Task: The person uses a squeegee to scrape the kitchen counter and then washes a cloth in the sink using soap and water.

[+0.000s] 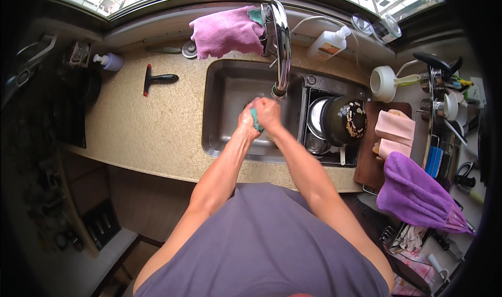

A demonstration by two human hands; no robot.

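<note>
Both hands are together over the basin of a metal sink (pixel 223 101), just below the spout of a chrome faucet (pixel 283 50). My left hand (pixel 247 118) is wet and grips a green cloth (pixel 256 119). Pressed against it from the right, my right hand (pixel 269 110) is curled into a fist around the other side of the same cloth. Only a narrow strip of the cloth shows between the hands. The sink's drain is mostly hidden behind them.
A pink towel (pixel 227 32) hangs behind the basin. On the left counter lies a black squeegee (pixel 160 78). Metal bowls (pixel 317 114) and a dark pot (pixel 339 120) fill the right basin. Farther right are a wooden cutting board (pixel 366 148) and a purple towel (pixel 415 195).
</note>
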